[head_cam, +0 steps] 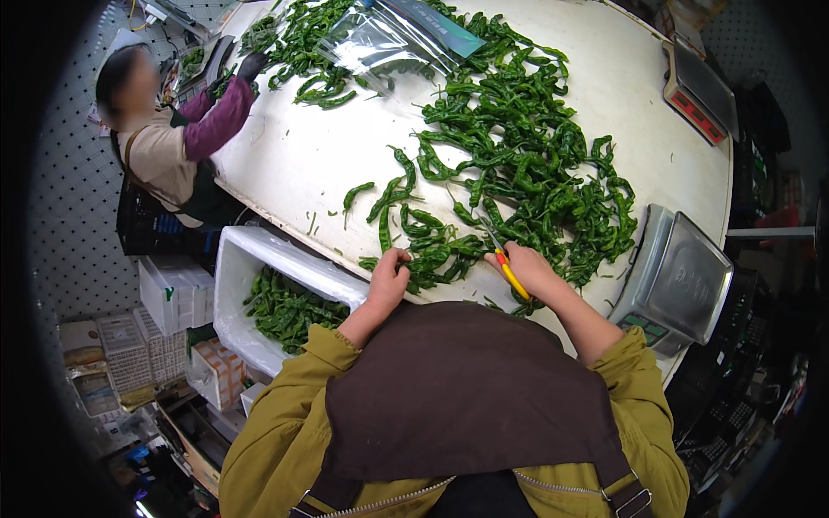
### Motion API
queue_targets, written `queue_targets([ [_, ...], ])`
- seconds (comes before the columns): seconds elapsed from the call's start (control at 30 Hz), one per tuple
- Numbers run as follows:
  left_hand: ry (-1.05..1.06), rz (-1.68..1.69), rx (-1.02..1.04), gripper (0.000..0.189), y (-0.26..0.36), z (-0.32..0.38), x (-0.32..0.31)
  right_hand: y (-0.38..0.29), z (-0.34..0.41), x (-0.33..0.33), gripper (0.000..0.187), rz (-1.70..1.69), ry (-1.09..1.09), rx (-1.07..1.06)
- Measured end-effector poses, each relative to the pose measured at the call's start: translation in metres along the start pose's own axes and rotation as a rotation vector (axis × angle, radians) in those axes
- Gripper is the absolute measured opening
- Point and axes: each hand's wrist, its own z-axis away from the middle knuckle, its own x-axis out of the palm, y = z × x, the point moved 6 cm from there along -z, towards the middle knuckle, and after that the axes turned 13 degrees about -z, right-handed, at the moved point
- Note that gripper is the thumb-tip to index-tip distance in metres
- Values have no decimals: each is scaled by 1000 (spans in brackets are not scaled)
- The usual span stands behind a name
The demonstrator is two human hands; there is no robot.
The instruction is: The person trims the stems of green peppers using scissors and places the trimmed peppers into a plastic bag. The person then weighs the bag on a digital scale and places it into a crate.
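Long green peppers (518, 149) lie in a loose heap across the white table, reaching down to its near edge. My right hand (528, 267) holds scissors with yellow and red handles (515, 277), their blades pointing away from me over the peppers. At the near edge, left of the scissors, my left hand (390, 278) has its fingers curled at a green pepper (385, 230); how firmly it grips is hidden. Cut stem bits lie on the table to the left. A white foam box (236, 259) lined with plastic stands below the table edge at left, with more green peppers inside.
A clear plastic bag (388, 48) lies over peppers at the far side. One steel-topped scale (690, 278) stands at right, another scale with a red panel (699, 97) farther back. A co-worker in purple sleeves (223, 123) handles peppers at far left. White boxes (175, 291) are stacked at left.
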Motion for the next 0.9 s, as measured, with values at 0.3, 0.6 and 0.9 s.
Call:
queue_targets([
  [0.3,-53,19,-54,21,-5,0,-2,-12,-31,4,63,173,19,46],
  [0.6,-115,11,-1,29,-7,4,9,-23,-42,53,58,-1307,-453,505],
  [0.9,-146,2,-20,30,-10,5,7,-28,-76,64,62,-1433,-337,560],
])
